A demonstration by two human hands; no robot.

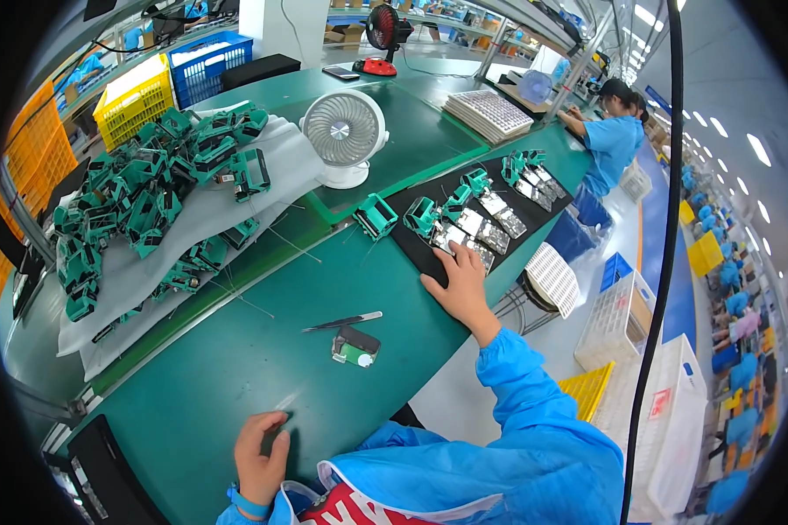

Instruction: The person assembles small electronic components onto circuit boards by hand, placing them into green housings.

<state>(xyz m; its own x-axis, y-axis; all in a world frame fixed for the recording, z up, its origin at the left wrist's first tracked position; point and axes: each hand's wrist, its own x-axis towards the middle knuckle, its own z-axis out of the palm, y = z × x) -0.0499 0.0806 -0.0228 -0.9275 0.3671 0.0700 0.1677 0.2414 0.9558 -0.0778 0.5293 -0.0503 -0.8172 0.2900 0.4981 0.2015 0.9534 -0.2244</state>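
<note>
- Right hand (458, 289): reaches up from the sleeve, palm down, fingers spread and thumb out to the side; open, its fingertips at a shiny, silvery, rectangular piece (446, 234) on a flat black mat (418, 254). Contact is hard to tell.
- Left hand (259, 455): low over the smooth green bench (228, 376), fingers bent, thumb apart; loosely open, with nothing visible in its grasp.
- At 1 o'clock from the left hand: slim metal tweezers (346, 321), just beside a small, flat, grey-and-green piece (356, 346).
- At 10 o'clock from the right hand: a boxy, green-and-black plastic housing (376, 217), tilted.
- Between 9 and 10 o'clock from the right hand: a jumbled heap of similar housings (144, 188) on soft white sheeting (280, 153).
- At 11 o'clock from the right hand: a round white fan (341, 129).
</note>
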